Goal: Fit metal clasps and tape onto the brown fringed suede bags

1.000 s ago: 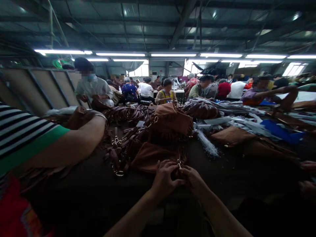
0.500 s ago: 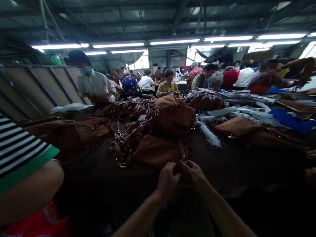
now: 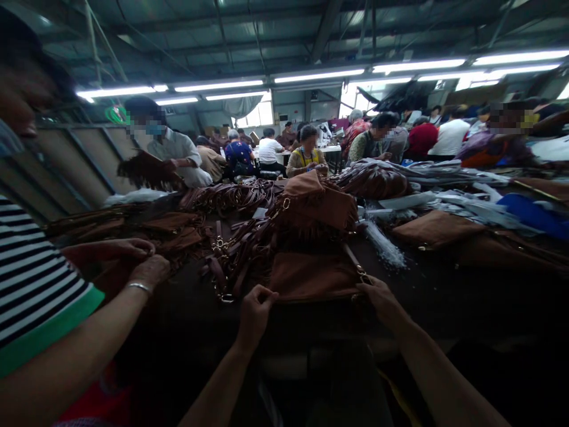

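One brown suede bag [image 3: 313, 277], long side crosswise: my left hand [image 3: 255, 314] pinches its left corner, my right hand [image 3: 382, 301] its right.

No words, labels, brands or numbers can be read anywhere in view; the small green ring-shaped object [image 3: 116, 114] beneath the ceiling lights at the far left is too blurred to show whether it carries any writing.
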Tool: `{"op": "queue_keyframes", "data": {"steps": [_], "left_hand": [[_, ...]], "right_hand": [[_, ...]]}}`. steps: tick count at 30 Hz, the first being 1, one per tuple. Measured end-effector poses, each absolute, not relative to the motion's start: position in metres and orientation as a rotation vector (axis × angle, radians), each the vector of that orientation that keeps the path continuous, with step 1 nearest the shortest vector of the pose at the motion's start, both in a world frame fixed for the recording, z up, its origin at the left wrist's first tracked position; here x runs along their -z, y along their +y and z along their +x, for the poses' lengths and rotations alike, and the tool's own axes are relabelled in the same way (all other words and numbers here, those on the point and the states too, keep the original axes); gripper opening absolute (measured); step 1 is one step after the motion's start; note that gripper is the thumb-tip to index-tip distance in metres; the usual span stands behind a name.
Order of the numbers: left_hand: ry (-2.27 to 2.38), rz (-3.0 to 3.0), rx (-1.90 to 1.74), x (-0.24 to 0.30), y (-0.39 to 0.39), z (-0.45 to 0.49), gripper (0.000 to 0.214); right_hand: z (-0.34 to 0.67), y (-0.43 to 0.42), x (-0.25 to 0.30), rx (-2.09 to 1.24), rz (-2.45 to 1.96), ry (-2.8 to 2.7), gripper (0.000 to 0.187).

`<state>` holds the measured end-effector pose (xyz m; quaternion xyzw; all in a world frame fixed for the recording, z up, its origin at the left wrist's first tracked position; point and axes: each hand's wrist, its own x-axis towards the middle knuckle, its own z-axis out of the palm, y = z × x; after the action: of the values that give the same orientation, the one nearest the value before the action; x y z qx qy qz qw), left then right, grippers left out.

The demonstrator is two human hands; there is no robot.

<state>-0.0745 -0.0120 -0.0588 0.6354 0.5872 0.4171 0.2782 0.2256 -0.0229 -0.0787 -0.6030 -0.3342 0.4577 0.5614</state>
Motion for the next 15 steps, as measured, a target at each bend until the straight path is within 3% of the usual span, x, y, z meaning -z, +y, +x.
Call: {"op": "queue_keyframes", "data": {"steps": [8, 11, 15], "left_hand": [[1.372, 2.086, -0.456, 0.066, -0.054, 0.032, 0.046], [1.313, 2.093, -0.381, 0.075, -0.051, 0.053, 0.044], [1.583, 2.263, -0.118, 0.077, -0.039, 0.026, 0.035]], "right_hand": [[0.198, -0.036, 0.079, -1.288, -1.284, -0.783, 0.037], [0.200, -0.036, 0.086, -1.200, -1.292, -0.825, 0.044], [0.217, -0.029, 0.094, -0.951, -1.380, -0.819, 0.043]]}}
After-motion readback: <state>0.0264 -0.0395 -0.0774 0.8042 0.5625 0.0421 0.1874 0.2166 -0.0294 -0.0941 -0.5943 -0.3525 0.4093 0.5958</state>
